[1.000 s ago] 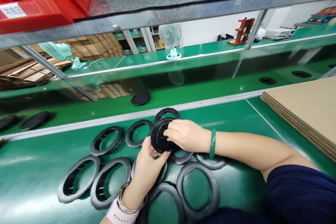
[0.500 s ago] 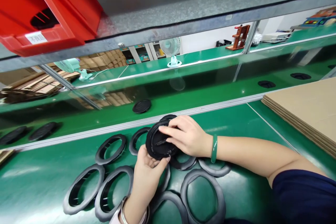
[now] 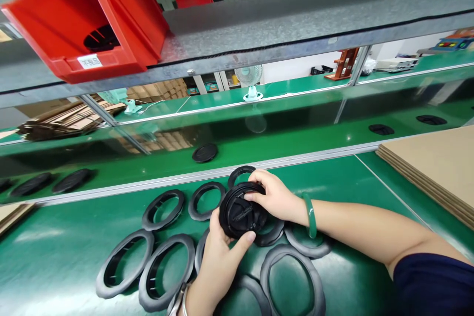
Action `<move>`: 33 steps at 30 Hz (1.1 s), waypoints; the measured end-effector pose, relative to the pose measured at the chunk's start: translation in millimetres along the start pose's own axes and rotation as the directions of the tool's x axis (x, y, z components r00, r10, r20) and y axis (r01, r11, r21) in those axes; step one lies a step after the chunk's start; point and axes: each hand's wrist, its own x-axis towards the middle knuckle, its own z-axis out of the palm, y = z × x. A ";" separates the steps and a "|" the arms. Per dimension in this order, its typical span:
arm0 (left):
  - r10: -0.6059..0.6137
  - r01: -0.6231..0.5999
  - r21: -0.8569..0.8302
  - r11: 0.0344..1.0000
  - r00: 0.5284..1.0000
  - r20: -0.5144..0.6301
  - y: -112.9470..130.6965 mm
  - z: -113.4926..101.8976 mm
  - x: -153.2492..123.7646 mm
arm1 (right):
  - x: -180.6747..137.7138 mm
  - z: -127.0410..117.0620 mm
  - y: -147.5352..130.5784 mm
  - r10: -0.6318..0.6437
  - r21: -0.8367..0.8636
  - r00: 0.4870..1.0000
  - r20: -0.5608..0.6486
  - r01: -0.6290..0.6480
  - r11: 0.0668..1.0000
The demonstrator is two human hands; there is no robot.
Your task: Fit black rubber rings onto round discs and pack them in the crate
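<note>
Between my hands I hold a round black plastic part (image 3: 240,213), tilted so that its ribbed inner face shows. My left hand (image 3: 224,252) grips its lower left rim, thumb at the bottom edge. My right hand (image 3: 276,195) is closed on its upper right rim, with the thumb on the inner face and the other fingers partly hidden behind it. Around and below lie several black and grey rings, among them a grey ring (image 3: 265,276) at the front and a black ring (image 3: 148,219) to the left.
Behind an aluminium rail runs a green belt (image 3: 281,145) carrying several black discs, one disc (image 3: 205,153) straight ahead. A red bin (image 3: 129,19) stands on the metal shelf (image 3: 252,22) overhead. Stacked cardboard sheets (image 3: 437,163) lie at the right, with more cardboard (image 3: 15,215) at the left edge.
My right hand has moved from over the middle of the black part to its upper right rim, uncovering the inner face. The camera view has shifted, showing more of the red bin.
</note>
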 end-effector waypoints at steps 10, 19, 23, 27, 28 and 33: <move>0.094 -0.059 0.255 0.965 0.987 -0.130 9.8 -9.3 6.6 | -6.3 -4.6 -7.7 0.067 0.207 0.932 0.357 -0.149 0.967; 0.125 -0.111 0.133 0.985 0.986 -0.110 9.7 -5.6 8.2 | -0.1 -5.4 -11.6 0.028 0.052 0.976 0.218 -0.040 0.998; 0.196 -0.194 0.060 0.979 0.980 -0.030 10.8 -11.1 12.9 | 36.1 -47.2 33.2 -0.113 -0.192 0.956 -0.270 0.062 0.980; 0.251 -0.265 0.338 0.903 0.964 0.087 7.5 -17.1 14.5 | 66.5 -107.1 110.4 -0.111 -0.658 0.981 -0.158 -0.020 0.753; 0.260 -0.295 0.384 0.875 0.955 0.143 6.7 -17.4 14.2 | 70.1 -117.0 127.0 0.006 -0.731 0.995 -0.095 -0.074 0.678; 0.285 -0.438 0.462 0.771 0.886 0.365 3.7 -15.8 14.7 | 74.5 -116.7 161.3 0.193 -0.842 0.981 -0.017 -0.118 0.526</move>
